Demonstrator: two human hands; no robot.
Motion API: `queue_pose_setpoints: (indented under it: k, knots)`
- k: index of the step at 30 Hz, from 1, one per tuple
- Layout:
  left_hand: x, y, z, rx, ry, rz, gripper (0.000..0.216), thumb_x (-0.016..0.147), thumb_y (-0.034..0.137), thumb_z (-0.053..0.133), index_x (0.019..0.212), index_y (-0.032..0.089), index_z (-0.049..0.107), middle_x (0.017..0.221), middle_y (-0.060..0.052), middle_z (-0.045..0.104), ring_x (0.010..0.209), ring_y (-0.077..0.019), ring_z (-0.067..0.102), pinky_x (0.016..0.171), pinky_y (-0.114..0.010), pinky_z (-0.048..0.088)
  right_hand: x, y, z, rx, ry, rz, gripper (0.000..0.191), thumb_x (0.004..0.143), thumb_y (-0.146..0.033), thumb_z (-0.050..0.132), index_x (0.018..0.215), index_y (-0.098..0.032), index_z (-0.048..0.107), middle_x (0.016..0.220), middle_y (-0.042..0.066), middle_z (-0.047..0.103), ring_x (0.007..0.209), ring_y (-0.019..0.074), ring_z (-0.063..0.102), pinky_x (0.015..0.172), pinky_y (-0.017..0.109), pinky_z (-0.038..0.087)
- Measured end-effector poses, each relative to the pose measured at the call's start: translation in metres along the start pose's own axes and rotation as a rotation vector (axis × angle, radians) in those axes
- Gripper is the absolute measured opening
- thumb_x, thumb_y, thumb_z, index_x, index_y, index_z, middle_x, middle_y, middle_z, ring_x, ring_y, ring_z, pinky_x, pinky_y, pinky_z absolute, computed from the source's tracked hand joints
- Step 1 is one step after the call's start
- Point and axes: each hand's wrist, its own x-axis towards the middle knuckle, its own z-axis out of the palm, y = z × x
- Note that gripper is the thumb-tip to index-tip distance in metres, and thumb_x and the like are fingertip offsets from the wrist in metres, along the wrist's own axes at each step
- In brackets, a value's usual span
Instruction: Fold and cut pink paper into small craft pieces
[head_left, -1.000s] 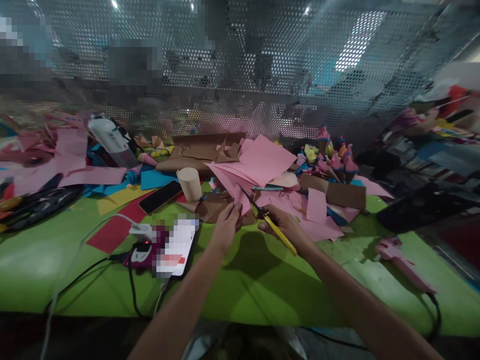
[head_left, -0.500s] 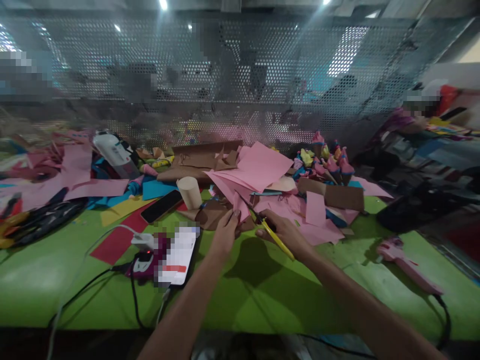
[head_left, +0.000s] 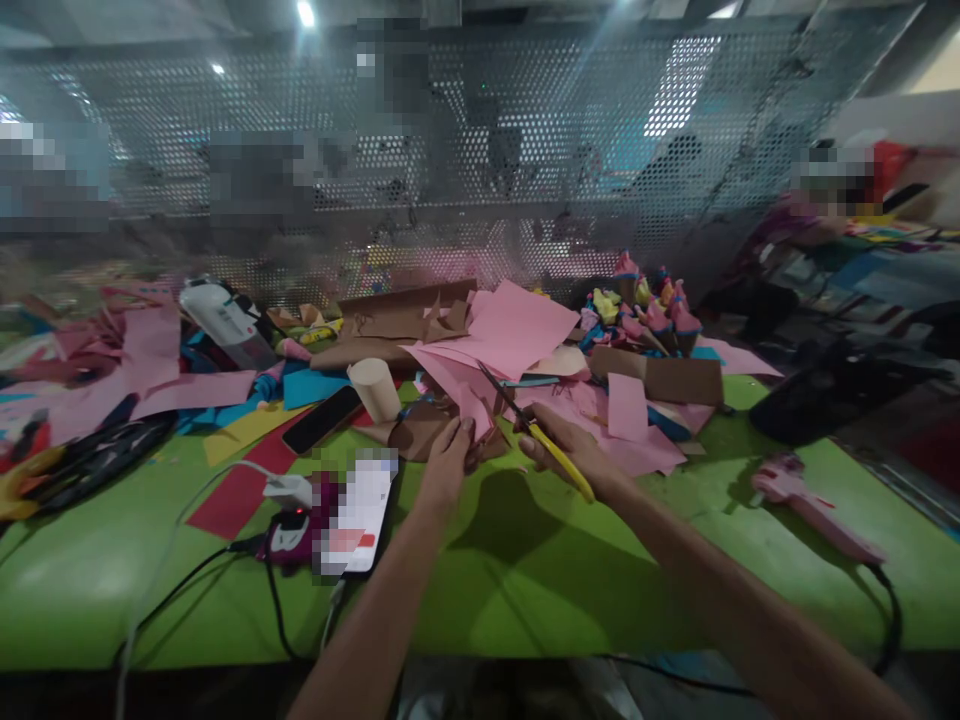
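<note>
My left hand point(head_left: 450, 452) pinches a small folded piece of pink paper point(head_left: 472, 408) between thumb and fingers. In my right hand point(head_left: 564, 445) is a pair of scissors point(head_left: 556, 452) with yellow handles and dark blades. The blades point up and left, just to the right of the pink piece and apart from it. Behind both hands lies a stack of larger pink sheets point(head_left: 517, 330). Brown paper scraps point(head_left: 424, 430) lie by my left hand, and a cream cardboard tube point(head_left: 375, 390) stands to their left.
A phone with a lit screen point(head_left: 361, 515) and a purple power strip point(head_left: 296, 535) with cables lie left of my arms. A black phone point(head_left: 322, 420) is farther back. At right rests a pink glue gun point(head_left: 817, 510). Small paper cones point(head_left: 660, 315) stand behind. A person point(head_left: 802, 225) sits at far right.
The scissor blades have come away from the pink paper and now sit to its right. A small pink scrap shows on the table between my hands. The view has shifted slightly.
</note>
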Motion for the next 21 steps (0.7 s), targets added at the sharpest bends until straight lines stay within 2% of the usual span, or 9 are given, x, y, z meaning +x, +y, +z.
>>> queue_pose_setpoints:
  k: [4, 7, 13, 21]
  knots:
    - [-0.004, 0.005, 0.002, -0.012, 0.013, -0.029, 0.046, 0.064, 0.05, 0.08, 0.093, 0.018, 0.063, 0.077, 0.001, 0.059, 0.058, -0.0072, 0.054, 0.054, -0.018, 0.042, -0.002, -0.002, 0.003, -0.013, -0.104, -0.043, 0.04, 0.089, -0.062, 0.049, 0.097, -0.023, 0.044, 0.091, 0.002, 0.058, 0.079, 0.0173, 0.053, 0.07, 0.03, 0.043]
    - [-0.006, 0.007, 0.003, 0.021, 0.002, -0.004, 0.048, 0.062, 0.052, 0.081, 0.092, 0.018, 0.064, 0.076, 0.0, 0.058, 0.057, -0.0079, 0.053, 0.053, -0.019, 0.042, -0.002, -0.001, 0.007, -0.016, -0.135, -0.042, 0.042, 0.09, -0.064, 0.045, 0.094, -0.023, 0.042, 0.09, 0.002, 0.057, 0.078, 0.0165, 0.051, 0.069, 0.029, 0.042]
    - [-0.006, 0.008, 0.005, 0.042, -0.08, 0.049, 0.045, 0.062, 0.054, 0.081, 0.078, 0.018, 0.061, 0.062, 0.005, 0.045, 0.05, -0.0056, 0.039, 0.044, -0.018, 0.03, -0.002, 0.0, 0.011, -0.032, -0.103, -0.026, 0.045, 0.088, -0.068, 0.043, 0.09, -0.023, 0.042, 0.083, 0.0, 0.055, 0.073, 0.0163, 0.05, 0.063, 0.028, 0.037]
    - [-0.004, 0.002, 0.004, 0.037, -0.115, 0.084, 0.046, 0.065, 0.058, 0.078, 0.073, 0.017, 0.057, 0.059, 0.006, 0.039, 0.048, -0.0045, 0.033, 0.044, -0.018, 0.026, -0.002, 0.002, 0.013, -0.105, -0.026, 0.003, 0.041, 0.087, -0.064, 0.049, 0.092, -0.023, 0.047, 0.08, 0.0, 0.059, 0.07, 0.0172, 0.052, 0.06, 0.027, 0.034]
